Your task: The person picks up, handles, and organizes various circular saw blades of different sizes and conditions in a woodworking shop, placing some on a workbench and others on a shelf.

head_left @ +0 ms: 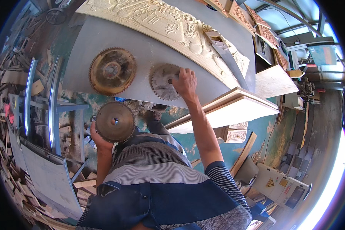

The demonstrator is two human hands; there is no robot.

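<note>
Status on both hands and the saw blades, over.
Left hand holding brown saw blade. Right hand touching grey blade on tabletop. Third blade lies left of it, blocking neither hand.

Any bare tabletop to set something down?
Bare: grey tabletop between carved panel and large rusty blade; narrower strip between that and second blade under right hand. Crowded: right end, with handsaw and boards.
</note>
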